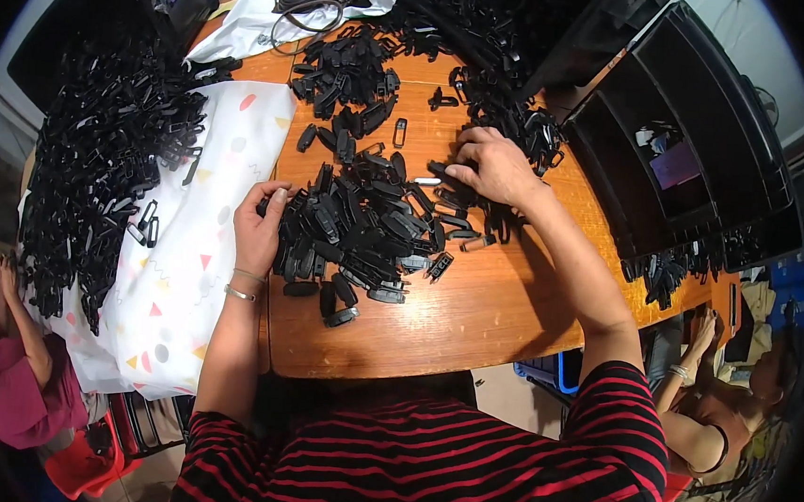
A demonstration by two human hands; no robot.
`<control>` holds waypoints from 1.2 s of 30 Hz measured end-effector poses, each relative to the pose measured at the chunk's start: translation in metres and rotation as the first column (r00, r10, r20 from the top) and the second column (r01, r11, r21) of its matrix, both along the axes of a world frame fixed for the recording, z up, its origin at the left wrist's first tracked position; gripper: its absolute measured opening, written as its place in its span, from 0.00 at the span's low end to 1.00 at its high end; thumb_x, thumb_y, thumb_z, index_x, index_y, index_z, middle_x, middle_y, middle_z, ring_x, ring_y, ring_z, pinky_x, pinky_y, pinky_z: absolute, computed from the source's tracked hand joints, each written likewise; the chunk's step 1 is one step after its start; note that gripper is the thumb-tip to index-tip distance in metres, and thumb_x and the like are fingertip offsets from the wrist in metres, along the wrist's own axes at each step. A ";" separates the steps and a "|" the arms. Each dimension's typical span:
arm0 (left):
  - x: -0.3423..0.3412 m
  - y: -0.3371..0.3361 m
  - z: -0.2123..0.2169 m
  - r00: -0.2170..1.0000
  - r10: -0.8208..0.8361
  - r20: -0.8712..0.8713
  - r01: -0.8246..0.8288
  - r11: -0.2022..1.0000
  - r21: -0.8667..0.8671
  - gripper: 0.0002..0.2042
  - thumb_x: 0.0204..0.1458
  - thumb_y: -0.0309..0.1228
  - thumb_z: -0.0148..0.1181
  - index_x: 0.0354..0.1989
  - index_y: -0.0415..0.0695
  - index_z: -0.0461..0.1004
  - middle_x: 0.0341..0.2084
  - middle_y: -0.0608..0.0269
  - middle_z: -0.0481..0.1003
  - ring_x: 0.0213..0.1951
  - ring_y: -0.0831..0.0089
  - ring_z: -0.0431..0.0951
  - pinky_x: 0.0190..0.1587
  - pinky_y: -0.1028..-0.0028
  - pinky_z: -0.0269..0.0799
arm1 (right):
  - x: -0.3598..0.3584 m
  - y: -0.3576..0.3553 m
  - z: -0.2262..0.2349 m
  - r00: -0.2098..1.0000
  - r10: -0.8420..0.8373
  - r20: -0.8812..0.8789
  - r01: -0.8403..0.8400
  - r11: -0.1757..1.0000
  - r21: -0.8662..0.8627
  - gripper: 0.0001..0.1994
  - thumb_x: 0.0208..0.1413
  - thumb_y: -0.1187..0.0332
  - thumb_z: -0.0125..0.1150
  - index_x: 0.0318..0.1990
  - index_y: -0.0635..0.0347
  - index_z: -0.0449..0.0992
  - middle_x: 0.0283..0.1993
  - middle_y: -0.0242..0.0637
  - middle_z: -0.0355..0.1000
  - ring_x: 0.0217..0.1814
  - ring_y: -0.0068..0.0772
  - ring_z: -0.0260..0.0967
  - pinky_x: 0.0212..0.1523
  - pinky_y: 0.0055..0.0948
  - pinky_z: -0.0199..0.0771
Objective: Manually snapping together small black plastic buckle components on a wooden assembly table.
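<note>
On the wooden table [474, 294] lies a loose central pile of small oblong black plastic parts [357, 219]. My left hand [260, 230] is at this pile's left edge, fingers curled and thumb bent in, with a bit of a black plastic part [262, 206] showing between them. My right hand [498, 169] reaches over the parts at the far right, its fingers bent down among them. Whatever those fingertips grip is hidden by the hand and the dark parts. Near its thumb lies a light silvery piece [426, 181].
Left, a large heap of black parts [98, 152] covers a patterned white sheet [170, 318]. More parts [346, 67] lie farther back, by a white bag [240, 31] and a cable. A black open-fronted bin [685, 132] stands right. Other people sit at both sides.
</note>
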State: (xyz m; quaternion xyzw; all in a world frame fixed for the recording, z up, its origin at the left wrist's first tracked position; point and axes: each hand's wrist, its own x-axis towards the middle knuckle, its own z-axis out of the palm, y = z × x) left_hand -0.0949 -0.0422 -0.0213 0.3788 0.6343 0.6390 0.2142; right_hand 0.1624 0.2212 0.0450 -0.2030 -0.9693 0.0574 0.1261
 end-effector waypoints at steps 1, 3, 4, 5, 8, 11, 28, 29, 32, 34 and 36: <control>0.000 -0.001 0.000 1.000 0.007 -0.027 -0.008 1.000 -0.013 0.09 0.62 0.30 0.52 0.42 0.35 0.73 0.37 0.60 0.78 0.41 0.76 0.76 0.49 0.77 0.69 | 0.002 0.000 0.007 0.999 0.002 0.043 0.000 0.999 -0.040 0.18 0.53 0.53 0.63 0.33 0.62 0.81 0.43 0.41 0.74 0.49 0.45 0.70 0.50 0.37 0.71; 0.001 -0.002 0.002 0.998 0.014 -0.056 -0.015 1.000 -0.024 0.09 0.62 0.30 0.53 0.42 0.35 0.74 0.37 0.60 0.78 0.41 0.76 0.76 0.49 0.77 0.69 | -0.005 0.017 0.014 0.993 -0.119 -0.004 0.118 0.991 -0.066 0.19 0.53 0.52 0.63 0.29 0.63 0.80 0.37 0.43 0.74 0.39 0.48 0.73 0.41 0.40 0.73; 0.001 -0.002 0.003 0.999 0.007 -0.036 -0.008 1.000 -0.024 0.09 0.62 0.30 0.53 0.42 0.35 0.74 0.37 0.60 0.78 0.41 0.76 0.76 0.48 0.78 0.69 | -0.012 0.027 0.015 0.987 -0.150 -0.058 0.147 0.987 -0.063 0.19 0.53 0.53 0.63 0.28 0.63 0.79 0.37 0.44 0.73 0.39 0.48 0.73 0.41 0.40 0.73; 0.000 -0.003 0.004 1.000 0.002 -0.017 -0.003 1.000 -0.025 0.09 0.62 0.30 0.53 0.42 0.35 0.74 0.36 0.60 0.78 0.41 0.77 0.76 0.48 0.78 0.69 | -0.022 0.034 0.015 0.977 -0.179 -0.113 0.173 0.983 -0.063 0.18 0.53 0.53 0.63 0.28 0.63 0.79 0.36 0.44 0.73 0.39 0.48 0.73 0.41 0.40 0.72; 0.001 -0.002 0.002 1.000 -0.017 0.023 0.017 1.000 -0.002 0.09 0.62 0.29 0.52 0.41 0.36 0.74 0.36 0.61 0.78 0.39 0.78 0.75 0.46 0.78 0.69 | -0.057 0.071 -0.002 0.970 -0.209 -0.128 0.226 0.964 0.140 0.17 0.53 0.54 0.61 0.35 0.60 0.79 0.41 0.44 0.71 0.46 0.47 0.70 0.44 0.41 0.70; 0.002 0.000 0.000 1.000 -0.022 0.007 0.022 1.000 0.003 0.08 0.62 0.29 0.52 0.40 0.36 0.74 0.35 0.62 0.78 0.38 0.79 0.74 0.45 0.79 0.69 | -0.077 0.105 -0.028 0.962 -0.259 -0.084 0.271 0.933 0.238 0.17 0.54 0.53 0.60 0.40 0.57 0.79 0.46 0.42 0.70 0.54 0.46 0.66 0.52 0.44 0.66; 0.001 -0.002 0.006 0.996 0.012 -0.084 -0.015 0.999 -0.034 0.08 0.61 0.28 0.53 0.39 0.35 0.74 0.33 0.63 0.77 0.38 0.78 0.74 0.46 0.79 0.68 | 0.018 0.054 -0.008 0.772 -0.471 -0.427 0.372 0.880 -0.297 0.13 0.56 0.60 0.58 0.38 0.61 0.80 0.43 0.42 0.75 0.49 0.44 0.71 0.51 0.36 0.70; 0.002 -0.002 0.007 0.997 0.009 -0.082 -0.012 0.999 -0.036 0.08 0.61 0.28 0.53 0.39 0.35 0.74 0.33 0.63 0.77 0.38 0.78 0.74 0.46 0.79 0.68 | 0.025 0.070 -0.009 0.686 -0.566 -0.458 0.498 0.824 -0.272 0.12 0.56 0.61 0.58 0.38 0.61 0.80 0.43 0.43 0.75 0.49 0.44 0.71 0.51 0.36 0.70; 0.003 0.000 0.007 0.999 0.002 -0.045 -0.004 0.999 -0.035 0.08 0.61 0.28 0.54 0.39 0.35 0.74 0.33 0.64 0.77 0.39 0.78 0.74 0.46 0.79 0.68 | 0.038 0.115 -0.022 0.696 -0.640 -0.326 0.674 0.739 -0.010 0.17 0.55 0.59 0.59 0.46 0.60 0.79 0.52 0.45 0.72 0.56 0.44 0.68 0.56 0.38 0.68; 0.001 -0.001 0.005 0.999 0.010 -0.044 -0.011 0.999 -0.034 0.07 0.61 0.27 0.54 0.39 0.35 0.74 0.33 0.64 0.77 0.39 0.78 0.74 0.46 0.79 0.68 | 0.030 0.128 -0.029 0.684 -0.696 -0.218 0.709 0.705 -0.028 0.22 0.53 0.56 0.61 0.52 0.60 0.74 0.58 0.45 0.67 0.61 0.47 0.63 0.59 0.40 0.65; 0.003 -0.002 0.007 0.999 0.014 -0.048 -0.016 0.999 -0.043 0.07 0.61 0.27 0.53 0.39 0.35 0.74 0.33 0.64 0.77 0.38 0.78 0.74 0.46 0.79 0.68 | 0.023 0.143 -0.027 0.659 -0.750 0.058 0.752 0.654 -0.080 0.38 0.49 0.46 0.63 0.64 0.59 0.63 0.69 0.42 0.55 0.69 0.48 0.54 0.65 0.43 0.59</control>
